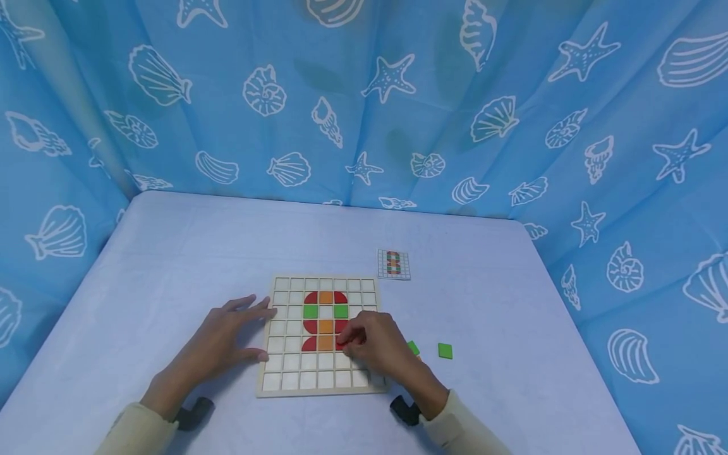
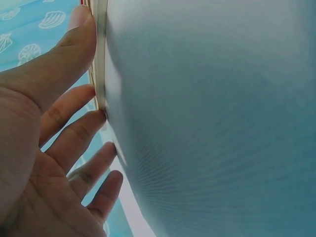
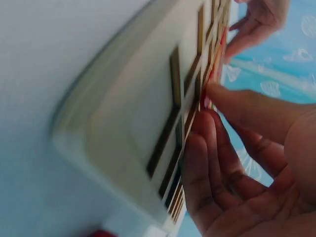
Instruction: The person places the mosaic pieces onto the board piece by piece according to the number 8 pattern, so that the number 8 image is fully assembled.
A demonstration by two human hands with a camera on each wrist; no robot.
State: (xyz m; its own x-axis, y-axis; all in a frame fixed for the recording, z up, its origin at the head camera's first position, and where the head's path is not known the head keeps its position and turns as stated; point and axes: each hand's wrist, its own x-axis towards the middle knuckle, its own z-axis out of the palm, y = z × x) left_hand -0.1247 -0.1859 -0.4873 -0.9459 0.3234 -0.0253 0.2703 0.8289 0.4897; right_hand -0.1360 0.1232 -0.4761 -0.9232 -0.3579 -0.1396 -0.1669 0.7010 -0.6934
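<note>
A square board (image 1: 318,392) of pale wood, divided by thin ridges into whitish cells, is laid flat on the table in front of the person. Its middle columns are filled with coloured pieces: red ones (image 1: 310,297), each with a rounded corner, are set on either side of orange squares (image 1: 326,326), and in one row two green squares (image 1: 309,311) are parted by a bare cell. The lower right of this pattern is partly covered by the right hand (image 1: 375,341), by whose thumb and fingertips a small red piece (image 1: 340,346) is pinched at the grid; whether it is fully seated cannot be told. The board's left edge is touched by the left hand (image 1: 218,335), its thumb and fingers spread apart.

Just beyond the board's far right corner, a small card (image 1: 394,264) is placed, printed with a similar coloured grid. To the right of the board two loose green tiles (image 1: 445,351) are seen, one partly hidden by the right hand.

The table (image 1: 227,234) is covered in smooth white cloth, its far corners rounded. It is enclosed at the back and sides by a blue curtain (image 1: 352,63), hung in soft folds and patterned with white outlines of shells and starfish. Pale sleeves (image 1: 139,430) are worn on both arms.
</note>
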